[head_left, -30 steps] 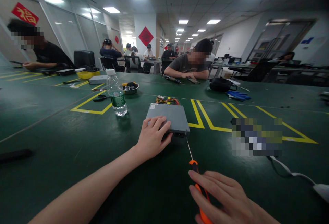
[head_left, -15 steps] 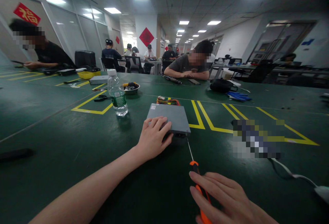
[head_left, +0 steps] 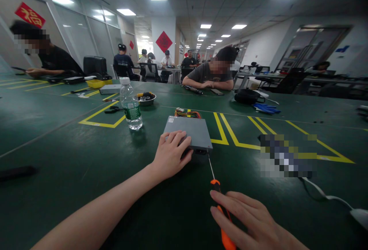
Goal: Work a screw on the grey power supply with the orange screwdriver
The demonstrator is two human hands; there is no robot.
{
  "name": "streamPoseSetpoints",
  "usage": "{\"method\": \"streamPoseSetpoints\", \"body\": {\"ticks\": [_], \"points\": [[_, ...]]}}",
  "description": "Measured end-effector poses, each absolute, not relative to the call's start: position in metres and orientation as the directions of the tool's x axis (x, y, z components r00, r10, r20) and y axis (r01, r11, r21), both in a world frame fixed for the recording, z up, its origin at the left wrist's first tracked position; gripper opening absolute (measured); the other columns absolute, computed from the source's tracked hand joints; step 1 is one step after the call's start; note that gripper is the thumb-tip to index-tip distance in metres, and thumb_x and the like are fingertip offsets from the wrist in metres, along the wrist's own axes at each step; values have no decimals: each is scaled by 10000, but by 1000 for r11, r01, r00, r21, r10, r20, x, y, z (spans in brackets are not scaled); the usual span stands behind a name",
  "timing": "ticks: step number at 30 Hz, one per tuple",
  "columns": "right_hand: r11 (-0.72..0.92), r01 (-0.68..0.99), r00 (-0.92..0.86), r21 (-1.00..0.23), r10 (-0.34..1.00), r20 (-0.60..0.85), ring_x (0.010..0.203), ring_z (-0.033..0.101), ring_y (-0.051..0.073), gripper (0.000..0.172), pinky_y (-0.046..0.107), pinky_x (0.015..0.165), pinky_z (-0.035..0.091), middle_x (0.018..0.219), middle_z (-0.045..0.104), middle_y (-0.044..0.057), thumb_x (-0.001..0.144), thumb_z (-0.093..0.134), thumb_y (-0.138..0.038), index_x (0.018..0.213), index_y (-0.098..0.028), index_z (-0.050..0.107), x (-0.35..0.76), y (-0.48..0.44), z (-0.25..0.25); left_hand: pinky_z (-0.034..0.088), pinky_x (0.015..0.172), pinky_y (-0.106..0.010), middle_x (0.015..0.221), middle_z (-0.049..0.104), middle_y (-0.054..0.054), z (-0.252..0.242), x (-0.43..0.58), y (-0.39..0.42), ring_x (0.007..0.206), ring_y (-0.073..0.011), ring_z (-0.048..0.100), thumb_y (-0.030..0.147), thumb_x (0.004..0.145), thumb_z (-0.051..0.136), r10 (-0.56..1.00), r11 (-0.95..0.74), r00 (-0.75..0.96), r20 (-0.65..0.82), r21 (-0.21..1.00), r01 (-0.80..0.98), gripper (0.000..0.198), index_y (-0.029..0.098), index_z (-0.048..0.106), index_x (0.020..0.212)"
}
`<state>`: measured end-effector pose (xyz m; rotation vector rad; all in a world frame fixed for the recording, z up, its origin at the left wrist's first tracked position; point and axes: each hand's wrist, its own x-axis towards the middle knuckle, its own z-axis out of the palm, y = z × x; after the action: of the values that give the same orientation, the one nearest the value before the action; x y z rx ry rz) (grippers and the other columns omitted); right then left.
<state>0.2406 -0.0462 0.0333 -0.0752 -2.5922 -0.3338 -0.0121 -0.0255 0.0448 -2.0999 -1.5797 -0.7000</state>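
A flat grey computer power supply (head_left: 195, 129) lies on the green table, its bundle of coloured wires (head_left: 189, 114) at the far side. My left hand (head_left: 172, 152) is closed over its near left part, fingers on top and thumb at the front face. In my right hand (head_left: 244, 215) is an orange and black screwdriver (head_left: 215, 185), its handle held between thumb side and fingers. The metal shaft points up and away, with the tip at the right end of the power supply's front face. Whether the tip sits in a screw is too small to tell.
Left of the power supply stands a water bottle (head_left: 131, 106), with a metal bowl (head_left: 146, 98) of small items behind it. A blurred-out object (head_left: 284, 156) with a white cable lies to the right. Blue gloves (head_left: 266, 108) and a black case (head_left: 248, 96) lie farther back. A person leans on the far edge.
My right hand and the screwdriver handle have shifted slightly left, the tip staying at the power supply's front right corner. My left hand keeps its place.
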Motion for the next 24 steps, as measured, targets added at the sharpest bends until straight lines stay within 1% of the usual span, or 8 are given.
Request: {"method": "streamPoseSetpoints", "body": {"ticks": [3, 7, 10, 12, 15, 17, 20, 24], "points": [[974, 101, -868, 204, -14, 496, 986, 606, 230, 413, 341, 792, 512, 1174, 578, 190, 931, 363, -387, 1184, -101, 521, 241, -45, 34, 303, 907, -419, 1193, 553, -68, 44, -12, -25, 1134, -250, 458, 365, 863, 446, 750, -267, 227, 621, -29, 963, 296, 225, 540, 1107], [974, 101, -846, 201, -22, 533, 997, 603, 236, 377, 354, 801, 499, 1187, 565, 215, 931, 395, -370, 1123, -71, 521, 239, -46, 31, 300, 913, -421, 1192, 553, -72, 44, -13, -25, 1135, -250, 453, 363, 861, 449, 751, -269, 225, 621, -23, 963, 295, 223, 540, 1104], [979, 120, -833, 166, 8, 553, 980, 607, 232, 349, 352, 795, 502, 1195, 560, 215, 927, 414, -368, 1087, -76, 520, 238, -46, 28, 298, 913, -426, 1194, 550, -74, 44, -13, -25, 1136, -253, 452, 369, 863, 443, 757, -269, 227, 613, -24, 963, 300, 220, 537, 1105], [979, 133, -834, 154, 27, 551, 994, 602, 229, 370, 336, 800, 508, 1190, 570, 194, 928, 407, -389, 1116, -90, 520, 238, -47, 27, 298, 911, -427, 1194, 550, -75, 45, -13, -26, 1136, -254, 452, 373, 866, 435, 759, -272, 231, 609, -25, 962, 301, 219, 536, 1104], [971, 167, -866, 168, 63, 497, 1052, 576, 232, 431, 310, 782, 523, 1207, 562, 168, 932, 368, -439, 1212, -141, 504, 237, -48, 27, 302, 903, -425, 1195, 549, -76, 45, -13, -26, 1133, -253, 453, 371, 870, 427, 757, -279, 237, 609, -27, 960, 302, 215, 533, 1106], [966, 182, -882, 181, 80, 464, 1069, 568, 231, 426, 297, 756, 531, 1220, 552, 157, 939, 349, -433, 1257, -184, 485, 236, -49, 27, 302, 901, -424, 1194, 550, -76, 45, -14, -26, 1131, -252, 455, 367, 871, 426, 754, -281, 239, 612, -28, 959, 301, 215, 532, 1108], [967, 172, -860, 186, 56, 506, 988, 606, 221, 400, 297, 725, 533, 1195, 567, 162, 945, 348, -406, 1239, -184, 503, 233, -50, 27, 302, 899, -426, 1191, 552, -76, 44, -13, -25, 1131, -254, 455, 366, 868, 431, 753, -278, 234, 615, -25, 960, 301, 218, 532, 1109], [976, 147, -820, 159, 31, 571, 849, 630, 195, 330, 311, 732, 519, 1156, 590, 181, 923, 427, -387, 1063, -127, 575, 230, -52, 30, 301, 899, -426, 1189, 552, -73, 44, -13, -25, 1131, -253, 454, 370, 864, 437, 755, -270, 230, 614, -29, 962, 298, 223, 533, 1105]]}}
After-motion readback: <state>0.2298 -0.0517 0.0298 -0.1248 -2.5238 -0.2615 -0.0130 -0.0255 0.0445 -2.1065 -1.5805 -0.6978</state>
